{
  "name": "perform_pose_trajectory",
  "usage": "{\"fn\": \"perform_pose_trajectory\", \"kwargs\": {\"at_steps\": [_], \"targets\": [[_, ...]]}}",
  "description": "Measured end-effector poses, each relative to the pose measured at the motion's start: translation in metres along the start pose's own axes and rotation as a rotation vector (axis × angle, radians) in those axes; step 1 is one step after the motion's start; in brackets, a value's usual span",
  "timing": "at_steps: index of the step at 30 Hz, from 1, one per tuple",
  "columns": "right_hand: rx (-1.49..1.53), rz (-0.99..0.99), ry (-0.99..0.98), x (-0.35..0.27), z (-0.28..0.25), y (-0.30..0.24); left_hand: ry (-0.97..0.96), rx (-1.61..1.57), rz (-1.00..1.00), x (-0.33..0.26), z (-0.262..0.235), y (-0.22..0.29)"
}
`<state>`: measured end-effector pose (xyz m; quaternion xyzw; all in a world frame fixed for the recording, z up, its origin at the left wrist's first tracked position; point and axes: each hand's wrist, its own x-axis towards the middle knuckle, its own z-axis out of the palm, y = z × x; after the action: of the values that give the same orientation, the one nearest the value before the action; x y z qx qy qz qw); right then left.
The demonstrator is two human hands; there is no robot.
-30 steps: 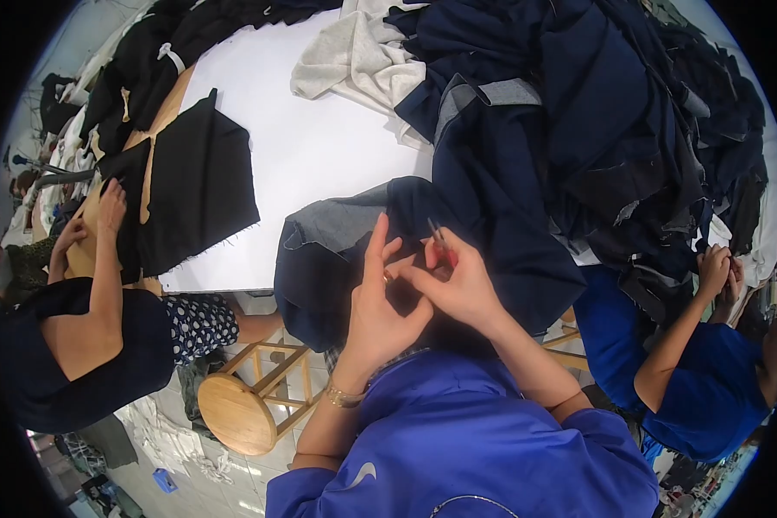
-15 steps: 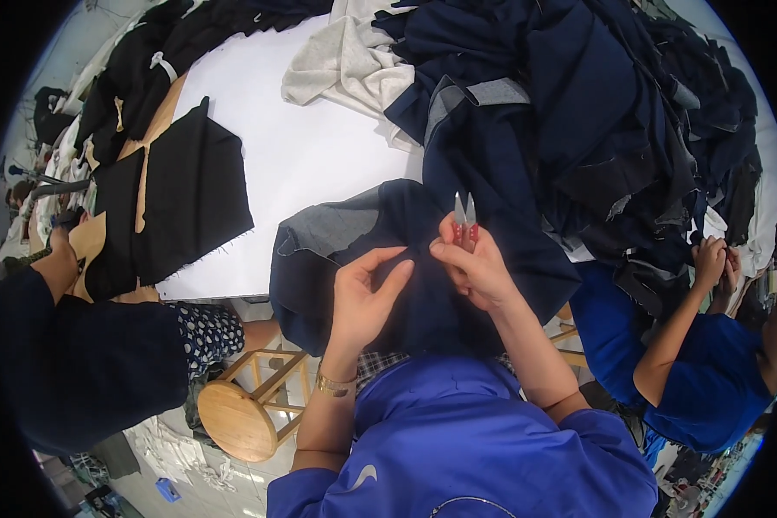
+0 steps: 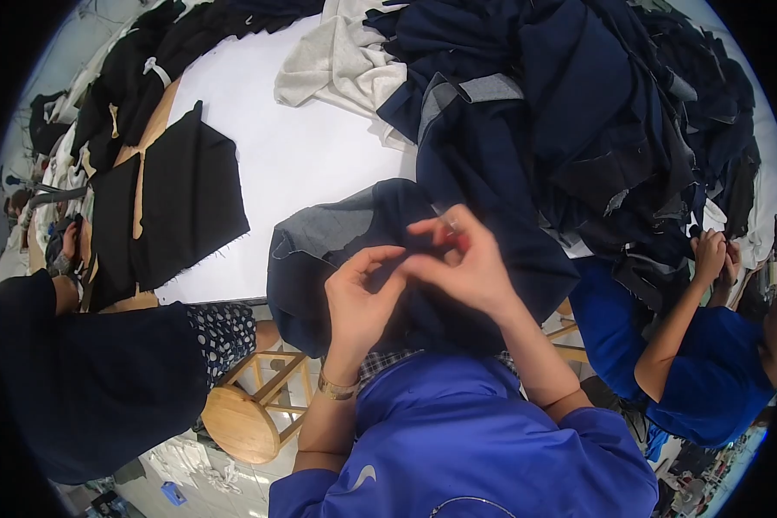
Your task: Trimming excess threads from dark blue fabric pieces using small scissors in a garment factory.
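Observation:
A dark navy garment [image 3: 514, 224] with a grey inner side hangs over the table's near edge towards my lap. In front of it my left hand [image 3: 363, 293] has thumb and forefinger curled towards each other; anything held between the tips is too small to make out. Close beside it, my right hand [image 3: 466, 268] is blurred by motion, its thumb by the left fingertips. It holds small red-handled thread snips [image 3: 451, 233], partly hidden by the fingers, blades smeared.
Heaped navy cloth [image 3: 596, 95] covers the table's right side; pale grey cloth [image 3: 341, 65] lies at the back. Black cut pieces [image 3: 190, 207] rest on the white tabletop [image 3: 276, 164]. A wooden stool [image 3: 242, 423] stands lower left. Co-workers sit left [image 3: 104, 371] and right [image 3: 708, 371].
My right hand has moved left and turned, with its thumb now by the left fingertips. The snips, upright and plain before, are tilted and blurred. The co-worker at left has shifted.

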<state>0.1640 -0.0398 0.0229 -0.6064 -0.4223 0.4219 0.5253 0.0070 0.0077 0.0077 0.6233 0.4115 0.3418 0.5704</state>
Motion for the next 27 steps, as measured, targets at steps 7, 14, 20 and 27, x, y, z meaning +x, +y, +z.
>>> {"fn": "perform_pose_trajectory", "kwargs": {"at_steps": [7,14,20,27], "targets": [[0.069,-0.083,0.013,0.015,-0.006,0.017,-0.032,-0.064,-0.125,0.000,-0.007,0.004],[0.092,-0.088,0.112,0.010,-0.011,0.000,-0.060,-0.350,-0.239,0.002,-0.012,-0.005],[0.004,-0.172,-0.013,0.001,0.004,0.002,-0.082,-0.414,-0.244,0.002,-0.011,-0.005],[-0.196,-0.333,-0.023,0.001,0.014,-0.001,-0.080,-0.349,-0.182,0.000,-0.010,-0.008]]}}
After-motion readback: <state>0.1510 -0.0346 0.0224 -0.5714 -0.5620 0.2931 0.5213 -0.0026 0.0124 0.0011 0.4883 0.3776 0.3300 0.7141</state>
